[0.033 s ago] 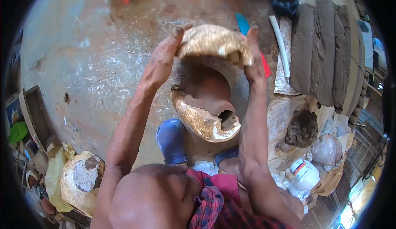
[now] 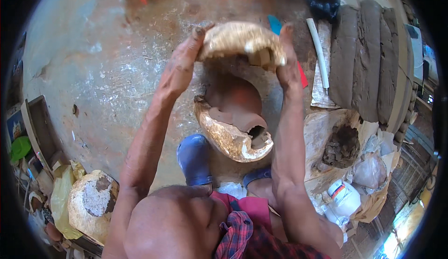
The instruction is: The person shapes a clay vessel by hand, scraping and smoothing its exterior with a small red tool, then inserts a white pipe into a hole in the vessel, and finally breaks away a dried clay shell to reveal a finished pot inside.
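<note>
Between my two hands I hold a pale, rough plaster mould half (image 2: 238, 37), off the floor and smeared a little by motion. My left hand (image 2: 185, 58) grips its left edge. On the opposite edge is my right hand (image 2: 289, 63), with the thumb side showing. Just below the raised piece lies a brown clay pot (image 2: 238, 98), its round body exposed and its open neck pointing toward the lower right. The pot rests in the other plaster mould half (image 2: 221, 133), which has a chipped, whitish rim. Most of my fingers are hidden behind the held piece.
My blue clog (image 2: 193, 158) is close to the lower mould half. Long clay slabs (image 2: 366, 58), a white tube (image 2: 317, 49) and a dark clay lump (image 2: 343, 144) lie on the right. Another round plaster mould (image 2: 93, 205) sits at lower left. A black bag (image 2: 322, 0) stands far right.
The held mould half has moved slightly up the picture, away from the clay pot, with both hands still on it. The pot and lower mould half stay in place.
</note>
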The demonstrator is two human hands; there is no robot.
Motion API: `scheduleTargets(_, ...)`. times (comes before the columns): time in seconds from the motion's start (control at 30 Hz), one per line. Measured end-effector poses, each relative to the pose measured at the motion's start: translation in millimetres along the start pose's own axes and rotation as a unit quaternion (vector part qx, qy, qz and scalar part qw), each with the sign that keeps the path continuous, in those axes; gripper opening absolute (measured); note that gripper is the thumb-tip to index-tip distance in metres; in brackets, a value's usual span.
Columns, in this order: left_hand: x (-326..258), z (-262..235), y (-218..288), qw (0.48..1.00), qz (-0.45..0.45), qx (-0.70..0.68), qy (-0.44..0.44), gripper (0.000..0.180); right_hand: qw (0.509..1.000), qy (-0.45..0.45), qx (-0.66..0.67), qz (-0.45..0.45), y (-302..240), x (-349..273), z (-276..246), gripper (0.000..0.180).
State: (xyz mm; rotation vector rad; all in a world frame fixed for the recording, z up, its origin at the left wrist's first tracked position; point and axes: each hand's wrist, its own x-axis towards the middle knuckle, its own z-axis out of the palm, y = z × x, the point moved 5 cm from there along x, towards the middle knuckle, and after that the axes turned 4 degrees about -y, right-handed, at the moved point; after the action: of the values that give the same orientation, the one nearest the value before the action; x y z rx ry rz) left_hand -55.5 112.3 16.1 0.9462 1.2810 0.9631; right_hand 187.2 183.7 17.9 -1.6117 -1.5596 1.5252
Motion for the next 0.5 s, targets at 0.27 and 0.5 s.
scheduleTargets(0.27, 44, -32, 14, 0.997, 0.008, 0.028, 0.069, 0.065, 0.958, 0.053, -0.024, -0.279, -59, 97, 1, 0.076)
scheduleTargets(0.5, 88, -70, 2, 0.988, -0.029, 0.124, 0.087, 0.055, 0.923, 0.076, -0.318, -0.205, -114, 141, 44, 0.047)
